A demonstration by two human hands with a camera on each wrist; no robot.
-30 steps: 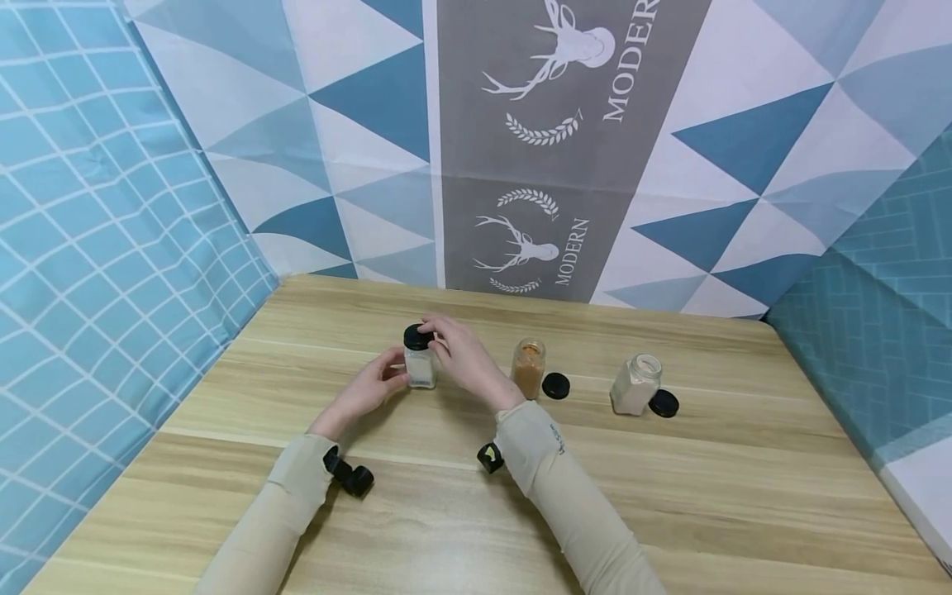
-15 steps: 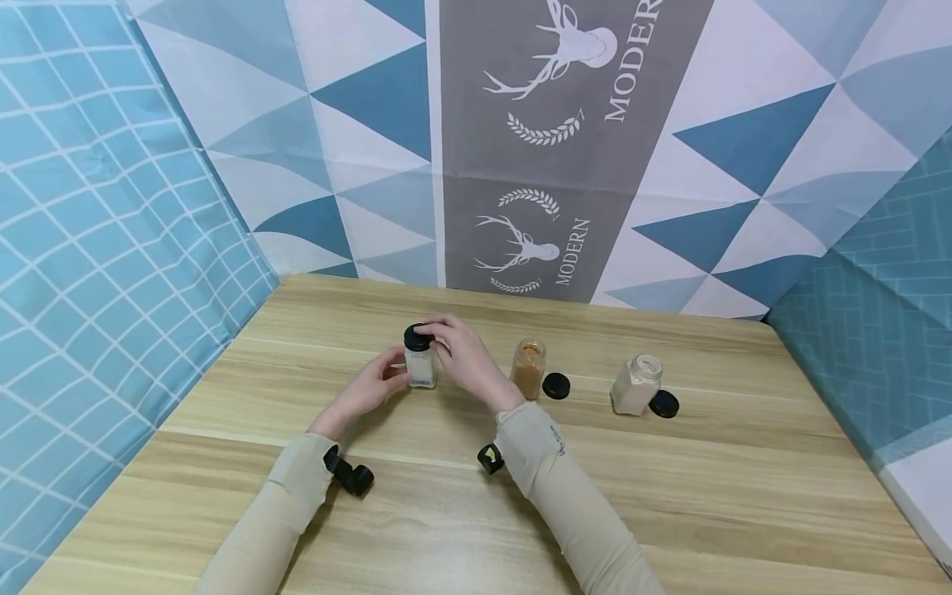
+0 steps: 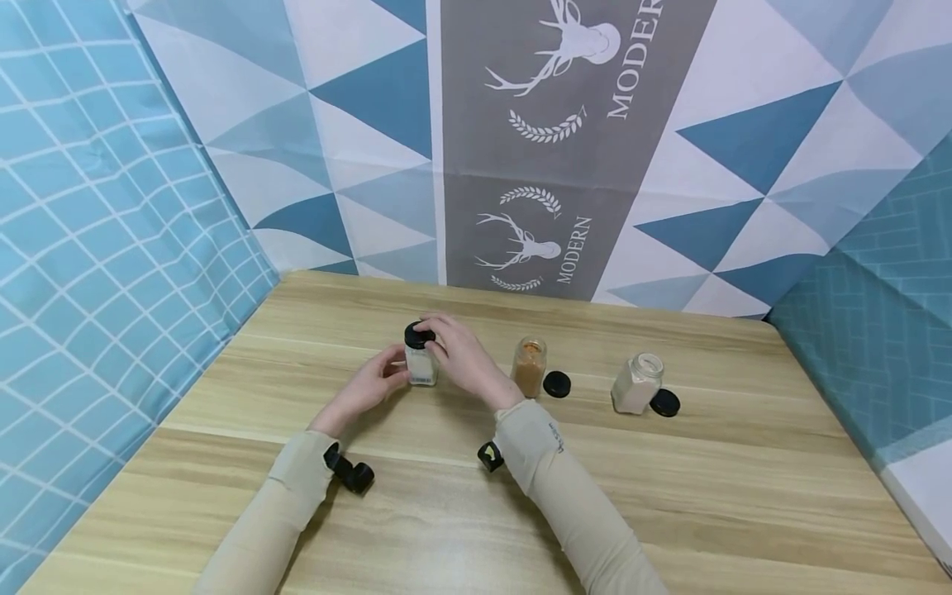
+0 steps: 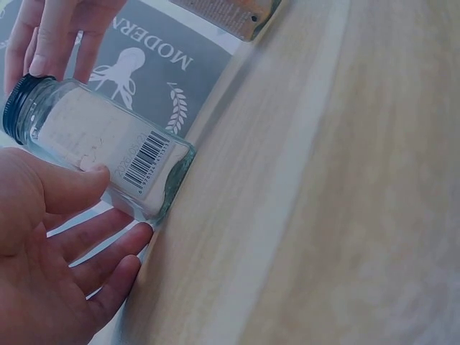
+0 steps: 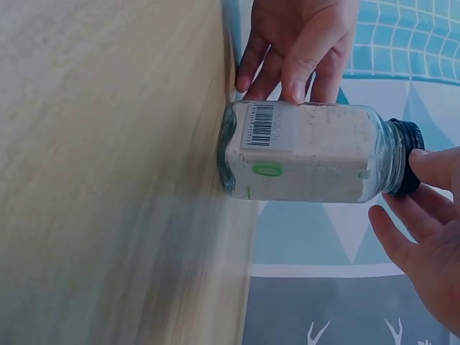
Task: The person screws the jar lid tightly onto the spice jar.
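Observation:
A glass spice jar (image 3: 421, 368) of pale powder stands upright on the table, its black lid (image 3: 420, 335) on top. My left hand (image 3: 369, 383) holds the jar from the left, thumb on one face and fingers along the side, clear in the left wrist view. From above and the right, my right hand (image 3: 464, 359) pinches the lid; in the right wrist view its thumb (image 5: 433, 167) presses the rim. A barcode label (image 4: 147, 163) shows near the jar's base.
Right of the hands stands an uncapped jar of orange-brown powder (image 3: 529, 370), a black lid (image 3: 557, 384) beside it. Farther right is an uncapped jar of pale powder (image 3: 636, 385) with another black lid (image 3: 665, 403). Patterned cloth (image 3: 379, 190) hangs behind the wooden table (image 3: 446, 512).
Hands and jar keep nearly the same place; the right fingers have shifted slightly on the lid. The other jars and lids have not moved.

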